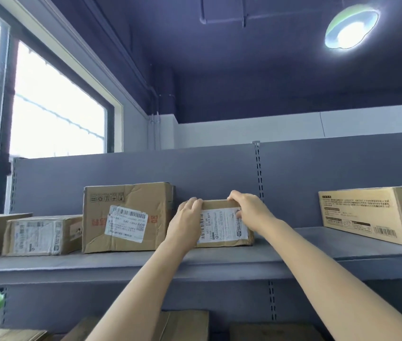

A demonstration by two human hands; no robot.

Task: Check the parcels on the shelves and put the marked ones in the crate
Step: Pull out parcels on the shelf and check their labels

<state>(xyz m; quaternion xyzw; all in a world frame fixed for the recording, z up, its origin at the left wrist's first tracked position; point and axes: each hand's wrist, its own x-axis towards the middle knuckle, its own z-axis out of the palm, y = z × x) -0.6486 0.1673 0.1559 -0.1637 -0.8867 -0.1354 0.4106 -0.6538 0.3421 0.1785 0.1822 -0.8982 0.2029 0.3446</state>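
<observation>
A small brown parcel (222,227) with a white shipping label on its front stands on the grey top shelf (293,257). My left hand (185,223) grips its left end, fingers curled over the top edge. My right hand (251,212) holds its upper right corner, partly covering the label. The parcel's underside rests on the shelf. No crate is in view.
A taller dented box (126,217) stands just left of the held parcel, with two low boxes (42,235) further left. A long box (377,215) lies at the right. More cartons (187,323) sit on the shelf below. A window is at the left.
</observation>
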